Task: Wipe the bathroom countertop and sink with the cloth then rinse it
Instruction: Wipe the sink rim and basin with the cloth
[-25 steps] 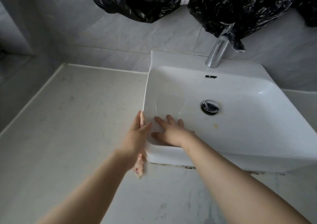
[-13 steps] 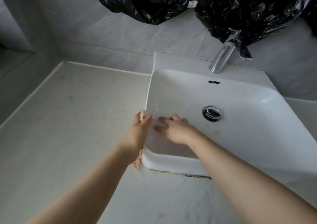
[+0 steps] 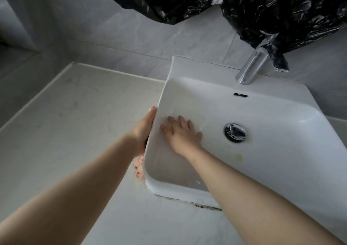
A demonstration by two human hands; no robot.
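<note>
A white rectangular sink [image 3: 285,150] stands on a pale marble countertop [image 3: 65,124]. My left hand [image 3: 144,130] lies flat against the sink's outer left wall, fingers stretched along it, pressing a pinkish patterned cloth [image 3: 138,167] there. Only the cloth's lower end shows below my palm; the rest is hidden between hand and wall. Inside the basin, my right hand [image 3: 183,134] rests with spread fingers on the left inner wall, holding nothing.
A chrome faucet [image 3: 251,67] rises at the sink's back edge and a chrome drain plug [image 3: 235,132] sits in the basin floor. Black plastic sheeting [image 3: 244,10] hangs over the tiled wall above. Dark grime lines the sink's front base [image 3: 206,206].
My left hand has slid further back along the sink's outer wall, its thumb gone from the rim. My right hand has shifted slightly deeper into the basin. The view has moved closer.
</note>
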